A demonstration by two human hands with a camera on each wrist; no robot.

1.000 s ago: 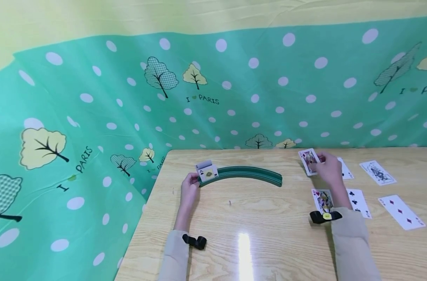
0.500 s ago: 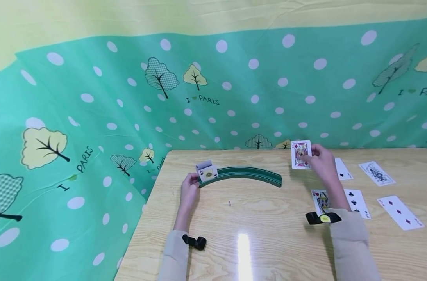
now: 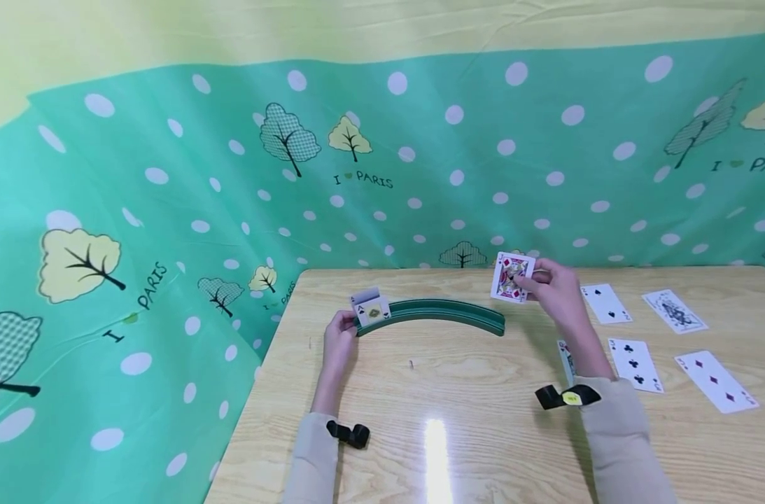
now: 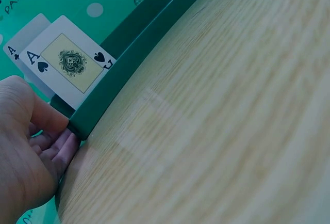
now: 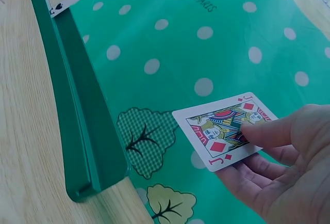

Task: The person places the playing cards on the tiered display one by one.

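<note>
Between the thumb and fingers of my right hand (image 3: 555, 290) is a playing card, the jack of diamonds (image 5: 227, 126), face toward me. It is raised just beyond the right end of a curved green card holder (image 3: 445, 308). My left hand (image 4: 26, 141) grips the holder's left end, thumb at the corner and fingers curled beneath. Two aces stand in the holder's slot beside that hand: the ace of spades (image 4: 69, 61) in front, partly covering another black ace (image 4: 33, 30).
On the right side of the wooden table (image 3: 470, 392) lie a two of spades (image 3: 607, 304), a joker (image 3: 675, 311), a three of clubs (image 3: 635, 365) and a three of diamonds (image 3: 716, 381). My right arm mostly hides a face card (image 3: 566, 360). A green patterned cloth (image 3: 420, 175) hangs behind.
My right hand has lifted the jack of diamonds and carried it left toward the holder, uncovering the two of spades. The left hand and the holder have stayed in place.
</note>
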